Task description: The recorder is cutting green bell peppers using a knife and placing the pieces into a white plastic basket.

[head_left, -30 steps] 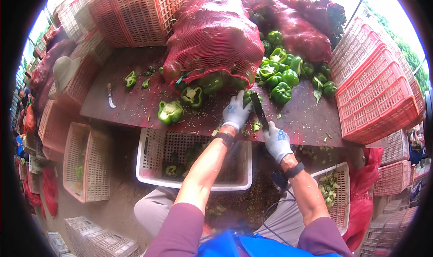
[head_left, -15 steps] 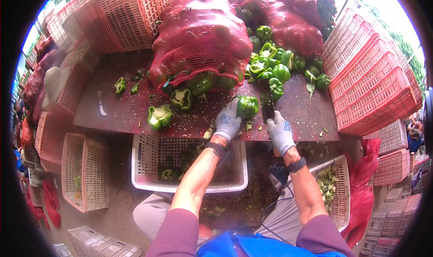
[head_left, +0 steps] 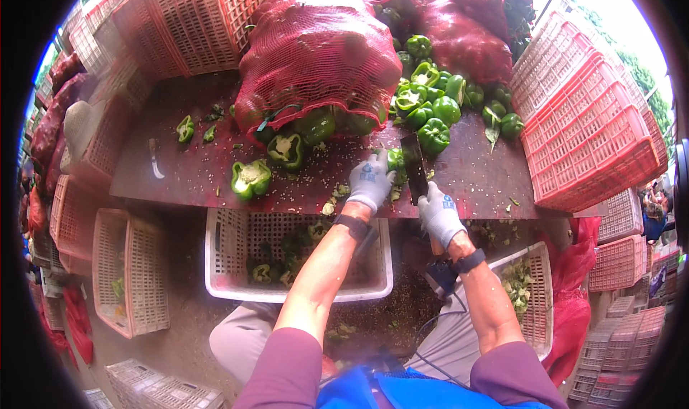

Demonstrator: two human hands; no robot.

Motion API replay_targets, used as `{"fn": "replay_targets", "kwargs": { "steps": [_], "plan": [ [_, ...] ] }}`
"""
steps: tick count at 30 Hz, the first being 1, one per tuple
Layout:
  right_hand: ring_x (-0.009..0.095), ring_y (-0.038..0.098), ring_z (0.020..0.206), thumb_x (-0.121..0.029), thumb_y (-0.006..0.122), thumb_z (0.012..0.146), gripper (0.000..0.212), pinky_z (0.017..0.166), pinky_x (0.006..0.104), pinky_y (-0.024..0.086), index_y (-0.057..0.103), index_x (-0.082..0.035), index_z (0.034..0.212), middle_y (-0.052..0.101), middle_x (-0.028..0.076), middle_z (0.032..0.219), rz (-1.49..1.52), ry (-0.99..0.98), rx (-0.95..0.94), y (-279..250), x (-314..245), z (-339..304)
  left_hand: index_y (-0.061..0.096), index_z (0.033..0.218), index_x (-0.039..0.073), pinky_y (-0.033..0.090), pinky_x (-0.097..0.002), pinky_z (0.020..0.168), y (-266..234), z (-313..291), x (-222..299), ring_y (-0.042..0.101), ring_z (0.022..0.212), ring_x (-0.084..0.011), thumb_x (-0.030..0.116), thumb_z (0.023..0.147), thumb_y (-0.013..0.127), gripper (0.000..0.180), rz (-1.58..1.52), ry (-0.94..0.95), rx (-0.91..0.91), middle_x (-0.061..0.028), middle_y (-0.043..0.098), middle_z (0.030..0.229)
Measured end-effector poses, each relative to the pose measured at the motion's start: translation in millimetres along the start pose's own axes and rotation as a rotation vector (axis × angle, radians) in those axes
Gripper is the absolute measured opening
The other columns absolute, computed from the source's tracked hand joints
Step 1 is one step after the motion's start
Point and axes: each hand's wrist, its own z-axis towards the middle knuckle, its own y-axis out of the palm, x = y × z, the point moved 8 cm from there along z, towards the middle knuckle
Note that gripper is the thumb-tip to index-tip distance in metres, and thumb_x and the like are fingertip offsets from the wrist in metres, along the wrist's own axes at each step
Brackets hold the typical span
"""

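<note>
My left hand, in a pale glove, is closed on a green bell pepper lying on the dark tabletop; part of the pepper is hidden behind the fingers. A broad dark-bladed knife is held upright in my gloved right hand, its blade against the pepper's right side. Whether the edge has gone into the flesh I cannot tell. Farther left lie two cut peppers, one nearer and one by the sack. Beyond the knife is a heap of whole and cut green peppers.
A red mesh sack of peppers stands at the back. Below the table edge sits a white crate with pepper pieces; another crate at my right holds pale cores. A small knife lies at left. Red crates stack at right.
The knife has come left from beside the pepper to against it, its blade tilting. My left hand now covers more of the pepper. The view has shifted slightly.
</note>
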Motion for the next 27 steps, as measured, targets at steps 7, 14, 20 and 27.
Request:
{"fn": "replay_targets", "kwargs": {
  "steps": [7,14,20,27],
  "plan": [
    [0.025,0.069,0.067,-0.013,0.053,0.093,0.035,0.060,0.0417,0.057,0.059,0.004,0.122,0.071,0.017,0.086,0.073,0.074,-0.246,-6,-31,29,0.052,0.140,0.010,0.056,-0.0471,0.090,4,-2,-7,0.069,0.105,-0.0377,0.029,0.087,0.075,0.061,-0.081,-0.038,-0.009,-0.0187,0.067,0.116],
    [0.040,0.075,0.093,-0.017,0.052,0.091,0.034,0.084,0.0476,0.058,0.068,0.006,0.110,0.074,0.029,0.099,-0.118,-0.004,-0.171,26,-22,58,0.050,0.148,0.014,0.052,-0.0466,0.099,7,-3,-24,0.064,0.117,-0.0384,0.034,0.087,0.076,0.070,-0.192,-0.022,-0.028,-0.0201,0.063,0.129],
    [0.042,0.068,0.111,-0.019,0.054,0.090,0.040,0.096,0.0492,0.053,0.062,-0.002,0.124,0.070,0.029,0.115,0.018,0.101,-0.042,-7,22,79,0.044,0.150,0.011,0.048,-0.0464,0.107,-79,56,-48,0.056,0.130,-0.0392,0.041,0.083,0.079,0.081,-0.059,-0.135,0.295,-0.0226,0.048,0.149],
    [0.045,0.068,0.107,-0.023,0.054,0.092,0.040,0.097,0.0517,0.052,0.060,-0.002,0.125,0.071,0.029,0.112,-0.055,0.065,-0.021,-16,37,65,0.044,0.144,0.007,0.047,-0.0467,0.108,-57,91,-45,0.056,0.129,-0.0394,0.038,0.071,0.082,0.088,0.033,-0.120,0.172,-0.0238,0.051,0.145]
  ]
}}
